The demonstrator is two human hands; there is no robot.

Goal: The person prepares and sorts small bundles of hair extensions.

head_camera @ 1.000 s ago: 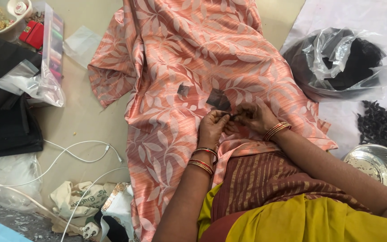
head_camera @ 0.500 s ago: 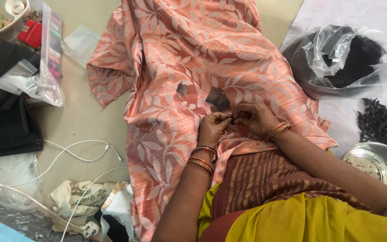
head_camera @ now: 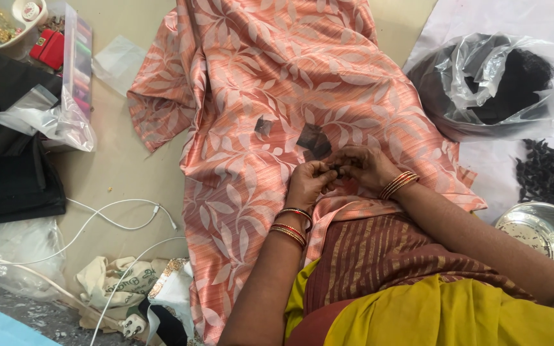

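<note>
left hand [head_camera: 310, 181] and right hand [head_camera: 365, 168] meet fingertip to fingertip over the peach leaf-print fabric [head_camera: 277, 96] spread on the floor, both curled and pinching a small dark piece [head_camera: 339, 170] between them. larger dark patch [head_camera: 313, 141] lies on the cloth just above. metal bowl [head_camera: 543, 232] well right.

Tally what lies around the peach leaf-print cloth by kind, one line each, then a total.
Peach cloth under both hands: 1
Dark patches on the cloth: 2
Plastic bag of dark pieces: 1
Loose heap of dark pieces: 1
Steel bowl: 1
White cables: 2
Red pouch: 1
Total: 9
The left hand and right hand pinch something small and dark between them.
</note>
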